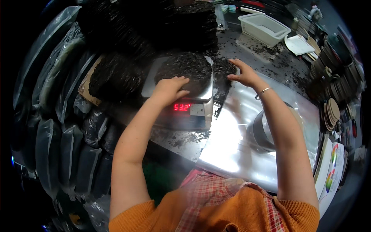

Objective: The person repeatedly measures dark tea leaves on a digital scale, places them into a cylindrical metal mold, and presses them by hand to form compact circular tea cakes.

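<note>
A digital scale [148, 83] with a metal pan and lit red digits stands in front of me. Dark, flaky dried material, perhaps seaweed [179, 65], lies heaped on its pan. My left hand [170, 89] rests at the near edge of that heap, fingers stretched and thumb apart. Just right of the scale is my right hand [246, 74], its thumb and fingers spread beside a loose dark clump [224, 69]. Nothing plainly shows in its grasp, and the fingertips meet the dark flakes closely.
Tall dark stacks [193, 27] rise behind the scale, and another dark bundle [116, 77] sits left of it. Filled clear bags [48, 154] line the left side. Clear plastic sheets [224, 150] and a round metal container [261, 131] lie under my right arm. A white basin [266, 29] stands far right.
</note>
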`<state>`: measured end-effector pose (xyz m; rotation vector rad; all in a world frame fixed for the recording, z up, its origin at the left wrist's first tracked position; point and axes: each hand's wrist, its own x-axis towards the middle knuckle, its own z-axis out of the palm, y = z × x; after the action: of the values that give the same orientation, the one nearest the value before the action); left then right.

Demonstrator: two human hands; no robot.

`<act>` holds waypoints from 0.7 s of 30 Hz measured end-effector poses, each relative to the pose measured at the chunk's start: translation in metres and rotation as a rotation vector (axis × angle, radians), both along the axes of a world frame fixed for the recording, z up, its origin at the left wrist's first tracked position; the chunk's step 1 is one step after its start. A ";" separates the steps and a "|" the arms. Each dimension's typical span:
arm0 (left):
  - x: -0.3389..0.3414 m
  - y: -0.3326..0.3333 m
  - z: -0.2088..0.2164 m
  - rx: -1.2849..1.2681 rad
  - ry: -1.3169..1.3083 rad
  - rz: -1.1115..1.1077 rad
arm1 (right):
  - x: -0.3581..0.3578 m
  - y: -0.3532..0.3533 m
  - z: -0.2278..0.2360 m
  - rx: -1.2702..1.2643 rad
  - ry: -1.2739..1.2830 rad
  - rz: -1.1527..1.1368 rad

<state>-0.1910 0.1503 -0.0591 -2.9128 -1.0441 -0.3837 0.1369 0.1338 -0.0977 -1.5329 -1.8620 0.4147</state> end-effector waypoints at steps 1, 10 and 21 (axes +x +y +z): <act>0.001 0.001 0.007 -0.047 -0.032 0.003 | -0.003 -0.015 0.014 -0.053 0.071 -0.003; 0.033 -0.030 0.007 0.036 0.121 0.223 | 0.036 -0.192 0.053 -0.036 0.128 -0.146; -0.030 0.013 0.044 -0.312 -1.520 0.297 | 0.045 -0.296 0.008 -0.045 -0.378 -0.150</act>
<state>-0.2212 0.1637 -0.0154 -2.1531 -1.5664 -2.7456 0.1819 -0.1626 -0.0896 -1.8684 -2.0067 0.1019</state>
